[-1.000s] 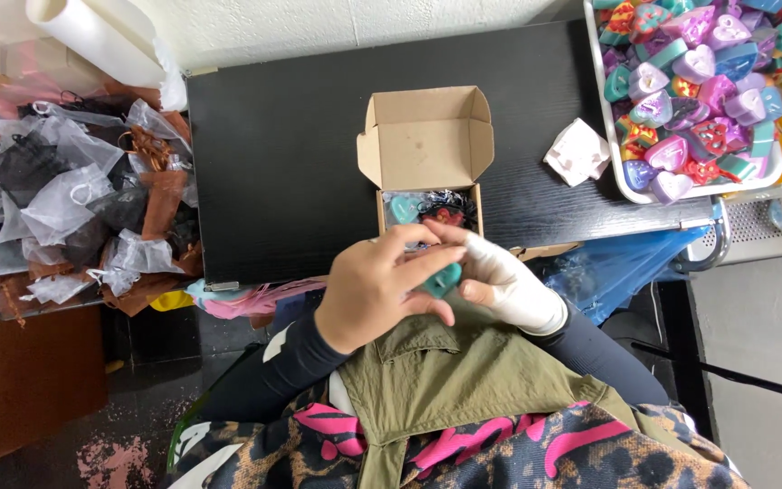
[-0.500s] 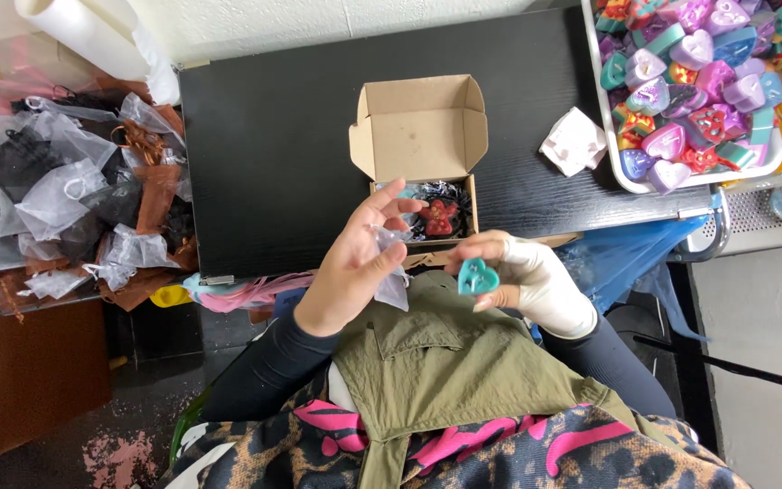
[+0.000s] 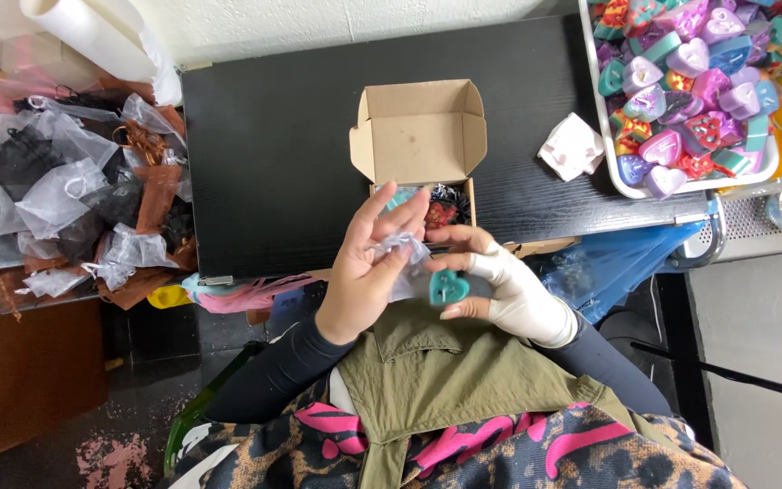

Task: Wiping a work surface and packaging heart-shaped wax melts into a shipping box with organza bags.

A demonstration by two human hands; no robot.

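While an open cardboard box sits ahead on the black table, my left hand loosely pinches a sheer pouch, my right hand grips a teal heart.

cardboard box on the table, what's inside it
The cardboard box holds small items: teal, red and dark pieces show near its front. The left hand and right hand cover the rest.

An open cardboard box is set on the desk, near its front edge. Left of the box, past the desk's end, a heap of mesh pouches is piled. Right of the box a small mould is laid, and further right a tray filled with heart-shaped pieces is placed. In front of the box, two hands are held.
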